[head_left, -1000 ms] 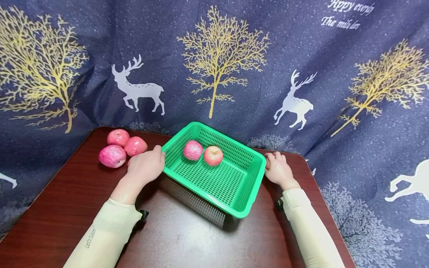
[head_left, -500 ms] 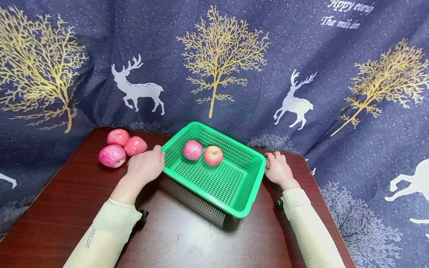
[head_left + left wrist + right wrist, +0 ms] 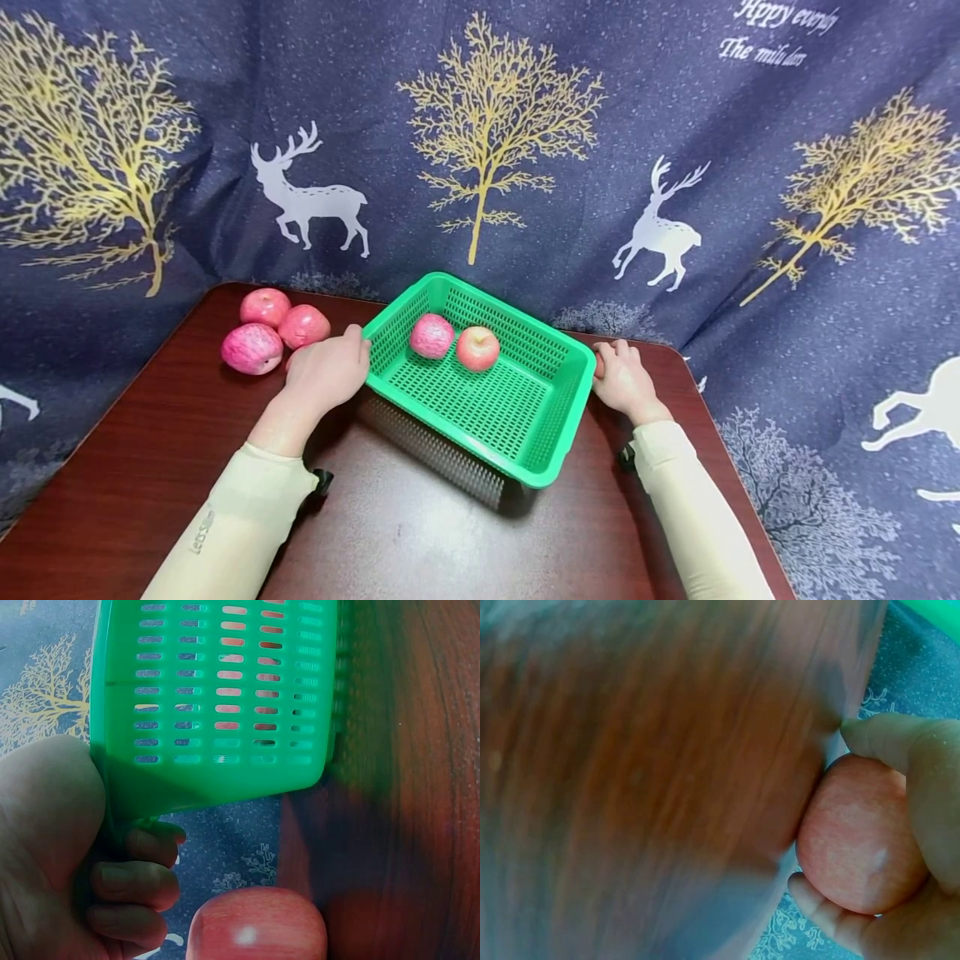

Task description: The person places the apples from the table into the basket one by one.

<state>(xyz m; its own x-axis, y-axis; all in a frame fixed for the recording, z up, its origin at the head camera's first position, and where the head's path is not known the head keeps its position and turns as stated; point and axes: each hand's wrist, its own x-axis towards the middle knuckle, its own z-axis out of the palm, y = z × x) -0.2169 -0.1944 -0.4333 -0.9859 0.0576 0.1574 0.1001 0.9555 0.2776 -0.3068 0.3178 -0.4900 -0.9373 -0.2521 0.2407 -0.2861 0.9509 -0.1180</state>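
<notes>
A green perforated plastic basket [image 3: 450,430] sits at an angle near the table's back edge in the head view. Two apples lie inside it, a pink one [image 3: 431,337] and a yellowish-red one [image 3: 477,348]. My left hand [image 3: 330,367] grips the basket's left rim, its fingers curled under the edge in the left wrist view. Beyond the basket's right side, my right hand [image 3: 624,379] holds a red apple [image 3: 861,838] on the table, thumb on one side and fingers on the other. In the head view this apple is mostly hidden by the hand.
Several apples, among them a dark pink one [image 3: 252,349], cluster at the table's back left. One more is partly behind my left hand; a red apple [image 3: 256,927] shows below the basket in the left wrist view. A dark blue printed cloth [image 3: 525,217] hangs behind the brown table [image 3: 420,542].
</notes>
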